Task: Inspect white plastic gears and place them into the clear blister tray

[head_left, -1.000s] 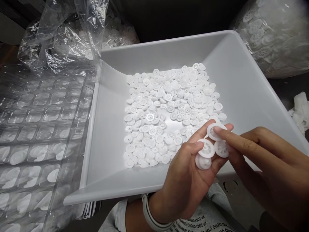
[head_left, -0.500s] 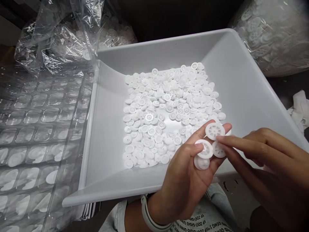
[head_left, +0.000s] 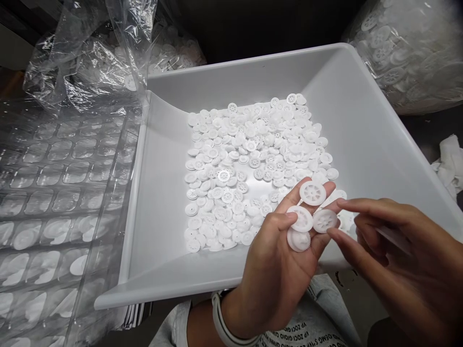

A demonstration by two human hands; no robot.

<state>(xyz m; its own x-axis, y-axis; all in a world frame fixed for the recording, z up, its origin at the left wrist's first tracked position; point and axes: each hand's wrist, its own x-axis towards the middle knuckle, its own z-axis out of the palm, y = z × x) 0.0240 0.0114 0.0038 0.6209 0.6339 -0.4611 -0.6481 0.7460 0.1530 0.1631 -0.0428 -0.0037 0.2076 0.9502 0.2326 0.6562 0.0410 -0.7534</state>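
Note:
My left hand (head_left: 285,260) is turned palm up and holds several white plastic gears. Its thumb presses on one spoked gear (head_left: 300,219). A toothed gear (head_left: 299,240) lies below that on the palm, and another spoked wheel (head_left: 313,193) rests on the fingers. My right hand (head_left: 390,241) is beside them, thumb and index finger apart at the right edge of a further gear (head_left: 325,221); the thumb tip seems to touch it. Many similar gears (head_left: 231,140) lie in the large grey tub (head_left: 170,284) beneath my hands.
Stacked clear blister trays (head_left: 54,193) stand left of the tub, some pockets showing white pieces. Clear plastic bags of white gears sit behind at the left (head_left: 101,62) and at the right (head_left: 408,53). A crumpled white cloth or paper (head_left: 450,161) is at the right edge.
My right index finger and thumb have spread apart and drawn back slightly from the gears. My left hand has shifted a little left with the gears in it.

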